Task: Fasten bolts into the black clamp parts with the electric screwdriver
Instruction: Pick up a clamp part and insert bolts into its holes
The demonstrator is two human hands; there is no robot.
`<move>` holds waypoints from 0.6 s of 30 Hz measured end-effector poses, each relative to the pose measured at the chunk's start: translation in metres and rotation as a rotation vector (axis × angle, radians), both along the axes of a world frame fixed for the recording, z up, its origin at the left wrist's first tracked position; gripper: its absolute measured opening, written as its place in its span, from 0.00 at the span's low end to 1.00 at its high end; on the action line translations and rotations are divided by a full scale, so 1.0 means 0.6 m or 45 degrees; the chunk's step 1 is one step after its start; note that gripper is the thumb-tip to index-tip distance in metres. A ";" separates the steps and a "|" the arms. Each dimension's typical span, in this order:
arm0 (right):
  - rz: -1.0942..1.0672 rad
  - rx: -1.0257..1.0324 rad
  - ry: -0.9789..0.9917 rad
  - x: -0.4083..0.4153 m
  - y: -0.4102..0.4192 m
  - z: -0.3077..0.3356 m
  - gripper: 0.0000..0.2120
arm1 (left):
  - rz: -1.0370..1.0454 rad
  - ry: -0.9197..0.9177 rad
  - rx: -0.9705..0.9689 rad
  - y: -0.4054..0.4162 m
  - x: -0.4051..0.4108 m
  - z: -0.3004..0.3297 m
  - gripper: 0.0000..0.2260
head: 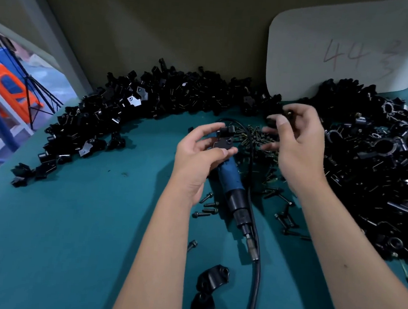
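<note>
head | left hand (pixel 201 154) grips black clamp part (pixel 224 141) | right hand (pixel 297 142) pinches bolt (pixel 290 112) | electric screwdriver (pixel 236 196) on table

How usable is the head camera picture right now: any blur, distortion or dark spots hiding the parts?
Head view: strong wide-angle bending at the edges; the right hand is motion-blurred at its fingertips, so what it pinches is unclear; the left hand and its clamp part are fairly sharp; the black piles merge into dark masses.
</note>
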State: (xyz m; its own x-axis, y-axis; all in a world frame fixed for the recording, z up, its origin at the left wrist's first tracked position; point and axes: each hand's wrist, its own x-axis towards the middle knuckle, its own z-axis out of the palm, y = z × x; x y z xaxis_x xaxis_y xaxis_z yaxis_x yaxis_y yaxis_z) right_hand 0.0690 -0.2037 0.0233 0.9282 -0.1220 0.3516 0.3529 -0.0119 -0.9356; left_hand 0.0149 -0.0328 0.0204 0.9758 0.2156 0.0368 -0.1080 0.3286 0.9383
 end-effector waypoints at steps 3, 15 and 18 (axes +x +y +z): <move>0.339 0.129 0.117 -0.002 0.004 0.005 0.10 | -0.055 -0.026 -0.001 0.004 0.000 -0.001 0.20; 0.738 0.125 0.074 -0.015 -0.010 -0.001 0.17 | 0.001 -0.115 -0.300 0.006 0.004 0.002 0.13; 0.609 -0.023 -0.015 -0.013 -0.008 -0.005 0.20 | 0.099 -0.112 -0.182 0.004 0.006 0.001 0.13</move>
